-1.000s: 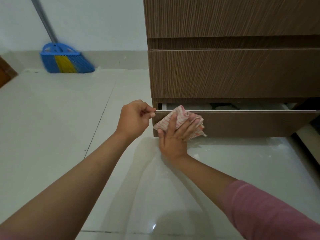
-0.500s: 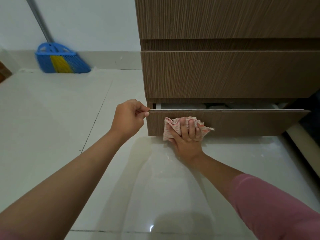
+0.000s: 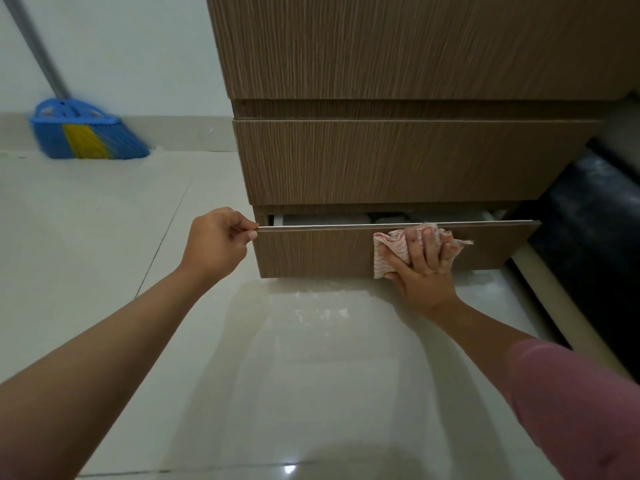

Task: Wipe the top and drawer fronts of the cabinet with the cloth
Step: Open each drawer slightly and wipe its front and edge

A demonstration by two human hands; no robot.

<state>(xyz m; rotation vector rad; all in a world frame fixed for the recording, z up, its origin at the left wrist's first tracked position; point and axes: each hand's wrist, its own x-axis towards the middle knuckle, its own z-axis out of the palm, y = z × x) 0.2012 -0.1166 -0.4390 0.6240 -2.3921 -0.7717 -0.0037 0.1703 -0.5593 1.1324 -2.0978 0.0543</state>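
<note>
A brown wood-grain cabinet (image 3: 398, 57) fills the upper right. Its bottom drawer (image 3: 311, 252) is pulled out a little, and light folded items show inside the gap. My left hand (image 3: 216, 242) pinches the top left corner of that drawer front. My right hand (image 3: 424, 268) presses a white cloth with red stripes (image 3: 386, 252) flat against the drawer front, right of its middle. The drawer above (image 3: 398, 161) is closed. The cabinet top is out of view.
A blue and yellow broom (image 3: 83, 135) leans against the white wall at the back left. Glossy pale floor tiles (image 3: 104, 237) spread below and to the left. Something dark (image 3: 595, 216) lies on the floor right of the cabinet.
My right hand has slid the cloth to the right along the bottom drawer front, from its left end to past the middle. My left hand keeps its pinch on the drawer corner.
</note>
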